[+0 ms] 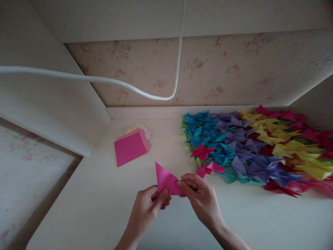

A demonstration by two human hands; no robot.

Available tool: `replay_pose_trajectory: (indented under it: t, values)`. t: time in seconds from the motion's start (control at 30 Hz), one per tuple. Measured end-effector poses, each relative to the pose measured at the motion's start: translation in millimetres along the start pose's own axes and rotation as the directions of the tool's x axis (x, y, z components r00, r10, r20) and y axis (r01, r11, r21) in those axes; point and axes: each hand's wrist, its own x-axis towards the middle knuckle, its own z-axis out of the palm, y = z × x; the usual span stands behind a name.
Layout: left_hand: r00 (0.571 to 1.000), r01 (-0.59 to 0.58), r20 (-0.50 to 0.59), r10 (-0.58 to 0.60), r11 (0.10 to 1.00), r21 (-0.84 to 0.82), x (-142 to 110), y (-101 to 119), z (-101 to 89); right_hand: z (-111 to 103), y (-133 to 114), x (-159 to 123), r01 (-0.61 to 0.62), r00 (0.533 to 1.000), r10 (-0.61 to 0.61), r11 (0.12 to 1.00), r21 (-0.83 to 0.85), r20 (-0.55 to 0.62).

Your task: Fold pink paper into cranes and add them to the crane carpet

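A pink sheet of origami paper, folded into a triangular shape with one point up at the left, is held above the white desk. My left hand pinches its lower left edge, thumb on the front. At its right corner my right hand grips it between thumb and fingers. Both hands are closed on the paper, and some fingertips are hidden behind it. Just right of my right hand lie two pink folded paper cranes, at the near edge of a large bunch of cranes.
A stack of magenta paper squares lies at the back left, on other sheets. Rows of blue, purple and yellow paper cranes cover the desk's right side. A white cable hangs across the upper view before a flowered wall.
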Motion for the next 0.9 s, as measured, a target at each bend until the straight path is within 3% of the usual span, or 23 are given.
replay_pose_trajectory:
  t: [0.23, 0.37, 0.43, 0.53, 0.7, 0.9]
  values:
    - [0.992, -0.003, -0.126, -0.012, 0.993, -0.118, -2.0, 3.3, 6.5, 6.5, -3.0, -1.6, -0.021, 1.000, 0.022, 0.987, 0.159, -0.007]
    - [0.984, -0.041, -0.175, 0.015, 0.988, -0.151, -4.7, 2.6, 16.8, 21.1, -1.0, -10.4, -0.130, 0.974, 0.080, 0.964, 0.233, 0.210]
    - [0.981, -0.050, -0.193, 0.016, 0.984, -0.173, -6.6, 1.5, 20.9, 24.0, 1.2, -13.7, -0.128, 0.965, 0.074, 0.970, 0.208, 0.251]
    - [0.983, -0.040, -0.186, 0.000, 0.977, -0.210, -8.6, 1.3, 23.8, 21.0, 3.1, -15.1, -0.110, 0.975, 0.085, 0.987, 0.114, 0.206]
    - [0.975, -0.020, -0.219, -0.038, 0.967, -0.256, -7.8, 4.8, 24.8, 8.0, 2.8, -8.3, -0.057, 0.998, 0.056, 0.998, 0.022, 0.036]
    - [0.970, 0.002, -0.232, -0.074, 0.955, -0.296, -5.2, 3.1, 22.6, -5.3, 3.4, 5.1, -0.010, 0.994, 0.031, 0.980, 0.198, -0.102]
